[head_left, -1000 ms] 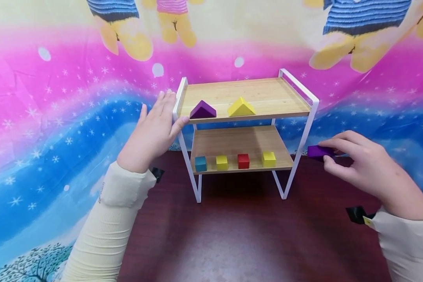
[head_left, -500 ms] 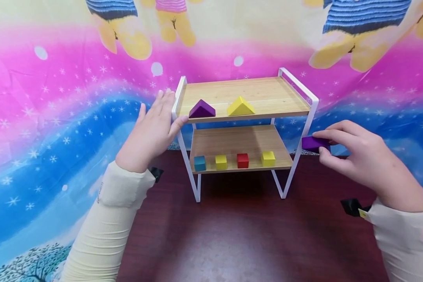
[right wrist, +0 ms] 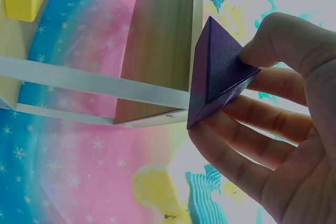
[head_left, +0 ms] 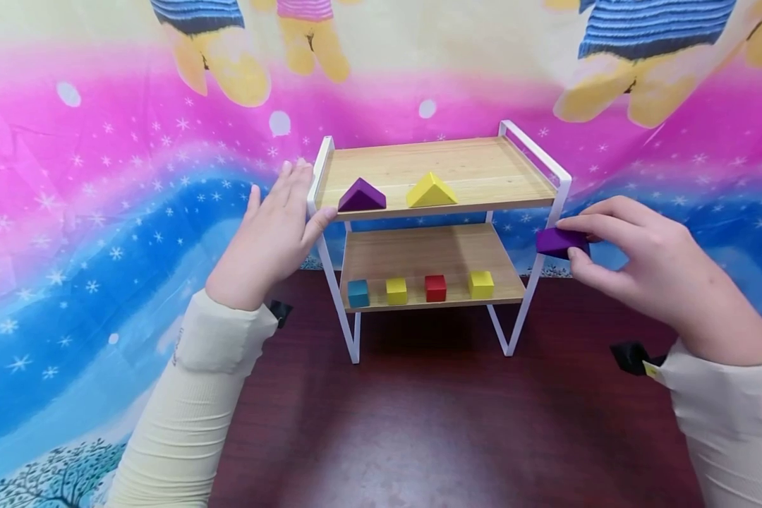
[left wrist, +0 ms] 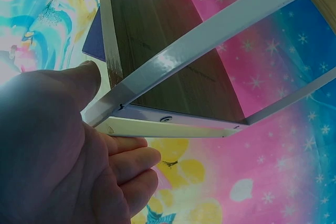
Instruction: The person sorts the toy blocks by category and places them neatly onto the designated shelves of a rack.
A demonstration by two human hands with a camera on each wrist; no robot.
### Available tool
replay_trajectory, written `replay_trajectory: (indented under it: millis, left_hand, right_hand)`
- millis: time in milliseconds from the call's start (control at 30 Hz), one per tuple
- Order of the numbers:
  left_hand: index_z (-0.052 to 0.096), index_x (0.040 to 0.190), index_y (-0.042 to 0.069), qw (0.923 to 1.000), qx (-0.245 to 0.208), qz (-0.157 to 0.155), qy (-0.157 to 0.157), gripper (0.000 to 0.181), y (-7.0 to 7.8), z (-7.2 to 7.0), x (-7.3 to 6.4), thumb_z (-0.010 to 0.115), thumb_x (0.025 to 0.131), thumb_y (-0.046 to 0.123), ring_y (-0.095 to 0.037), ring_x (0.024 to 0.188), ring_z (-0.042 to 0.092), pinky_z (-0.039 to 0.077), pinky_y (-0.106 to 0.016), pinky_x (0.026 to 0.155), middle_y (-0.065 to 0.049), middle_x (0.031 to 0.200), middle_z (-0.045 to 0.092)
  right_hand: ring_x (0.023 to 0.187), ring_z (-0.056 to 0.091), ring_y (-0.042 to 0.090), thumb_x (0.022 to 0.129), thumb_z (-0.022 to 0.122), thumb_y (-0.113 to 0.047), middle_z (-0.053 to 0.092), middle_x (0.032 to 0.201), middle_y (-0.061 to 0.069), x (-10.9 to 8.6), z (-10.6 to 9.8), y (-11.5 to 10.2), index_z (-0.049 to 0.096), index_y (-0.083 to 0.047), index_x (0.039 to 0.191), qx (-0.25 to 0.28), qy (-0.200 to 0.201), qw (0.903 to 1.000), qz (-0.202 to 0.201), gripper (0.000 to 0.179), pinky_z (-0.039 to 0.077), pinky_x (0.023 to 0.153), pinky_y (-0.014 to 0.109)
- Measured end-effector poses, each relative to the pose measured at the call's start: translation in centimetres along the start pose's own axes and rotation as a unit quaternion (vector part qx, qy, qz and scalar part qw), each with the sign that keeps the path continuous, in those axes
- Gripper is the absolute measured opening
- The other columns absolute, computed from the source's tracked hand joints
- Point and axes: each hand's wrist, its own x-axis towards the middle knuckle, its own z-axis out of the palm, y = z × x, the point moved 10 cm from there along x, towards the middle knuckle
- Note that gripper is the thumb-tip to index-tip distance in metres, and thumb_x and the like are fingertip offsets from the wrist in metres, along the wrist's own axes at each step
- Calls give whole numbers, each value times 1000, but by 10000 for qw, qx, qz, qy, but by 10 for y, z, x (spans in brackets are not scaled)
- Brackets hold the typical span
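My right hand [head_left: 641, 261] pinches a purple triangular block [head_left: 560, 242] between thumb and fingers, just off the right side of a small two-tier shelf [head_left: 476, 166]. In the right wrist view the block [right wrist: 226, 66] shows its triangular end, with fingertips along its underside. My left hand [head_left: 269, 229] lies with straight fingers against the shelf's upper left white frame, the thumb at the front corner. On the top board, near the front edge, stand another purple triangular block [head_left: 363, 195] at the left and a yellow triangular block [head_left: 432, 190] right of it.
Along the lower board's front edge sit a blue cube [head_left: 358, 293], a yellow cube [head_left: 396, 291], a red cube [head_left: 435, 288] and another yellow cube [head_left: 481, 284]. The shelf stands on a dark reddish tabletop [head_left: 406, 423], before a colourful printed backdrop [head_left: 133, 176].
My right hand has moved up and left with the purple triangular block, closer to the shelf's right post. The left hand keeps its place on the frame.
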Motion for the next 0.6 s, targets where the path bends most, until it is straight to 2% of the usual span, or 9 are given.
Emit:
replay_trajectory:
  millis: [267,600]
  left_hand:
    - [2,164,13,10000,-13,-1,15,82,-2,0,-1,35,105,58,-23,156,-5,-5,-59,122,-9,170,7]
    - [1,164,14,10000,-15,1,-9,82,-2,1,0,34,105,59,-22,156,-6,-4,-59,122,-7,171,6]
  right_hand:
    - [95,63,29,66,87,0,66,110,15,9,-3,-13,73,-3,119,58,112,9995,-305,55,23,85,-6]
    - [99,63,32,68,86,2,66,114,16,16,-5,-19,71,-1,121,71,159,9990,-423,55,22,88,-6]
